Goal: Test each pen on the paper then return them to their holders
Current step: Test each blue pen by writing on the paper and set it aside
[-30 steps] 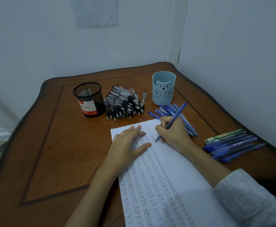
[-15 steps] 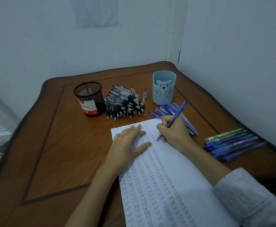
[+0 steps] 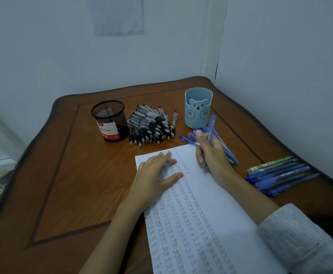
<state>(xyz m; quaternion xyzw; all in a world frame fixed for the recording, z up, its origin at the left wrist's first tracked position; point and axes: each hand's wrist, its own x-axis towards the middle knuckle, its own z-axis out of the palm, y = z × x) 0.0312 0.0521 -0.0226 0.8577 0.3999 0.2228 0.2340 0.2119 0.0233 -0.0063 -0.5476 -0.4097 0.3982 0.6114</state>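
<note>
Bare wood [image 3: 67, 184] left; pen heaps [image 3: 151, 125] beyond

left hand [image 3: 157, 172] flat on the paper [image 3: 217, 202], fingers spread; right hand [image 3: 211, 155] at its far edge, gripping a blue pen [image 3: 212, 123].

There it was: the white paper sheet [image 3: 227, 190] carried columns of blue and black "test" scribbles. Beyond the paper, a pale blue plastic cup [image 3: 198, 110] showed a dark-lined bear face, and a black wire-mesh holder [image 3: 110, 117] wore a red-and-white label. Right of the paper lay dark blue plastic pens [image 3: 282, 176] and one green-and-white pen [image 3: 270, 164]. Under it, the brown wooden table [image 3: 63, 175] had a darker inlay line.
</note>
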